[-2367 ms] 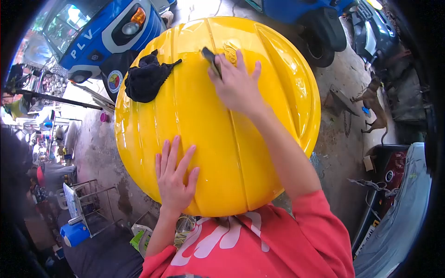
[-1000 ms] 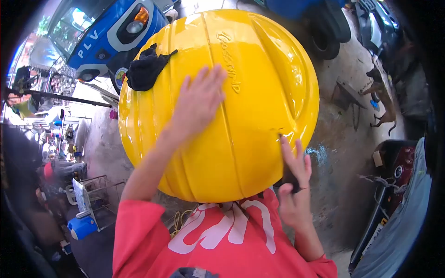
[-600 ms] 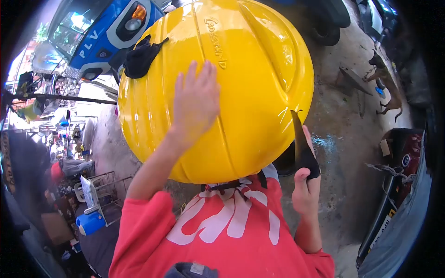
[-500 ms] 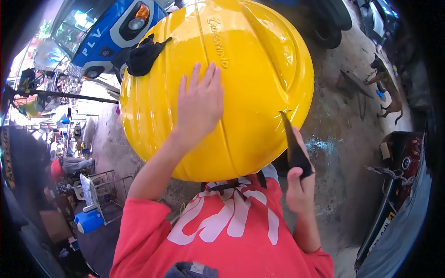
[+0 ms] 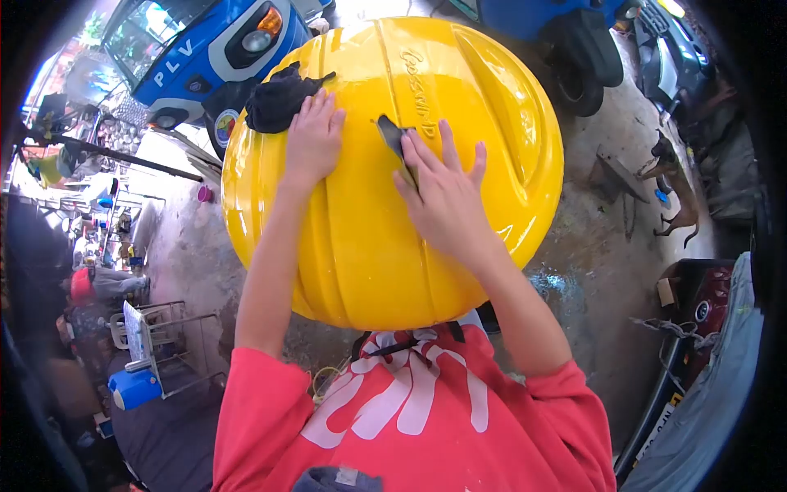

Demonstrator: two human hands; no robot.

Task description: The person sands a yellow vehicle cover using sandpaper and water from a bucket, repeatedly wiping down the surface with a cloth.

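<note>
In front of me is a large, rounded, glossy yellow cover with "Crosswind" embossed near its top. My left hand lies on its upper left, fingers stretched out, the tips by a bunched black cloth. Near the middle, my right hand has a thin dark sheet, perhaps sandpaper, between its thumb and index finger, against the yellow surface. The other right fingers are spread. Part of the sheet is hidden beneath that hand.
A blue vehicle marked "PLV" stands at upper left, with a dark tyre at upper right. A dog is on the concrete floor to the right. At lower left are a metal frame and a blue container.
My right hand has brought the dark sheet from the cover's right edge to its middle. My left hand has shifted up and left to beside the black cloth.
</note>
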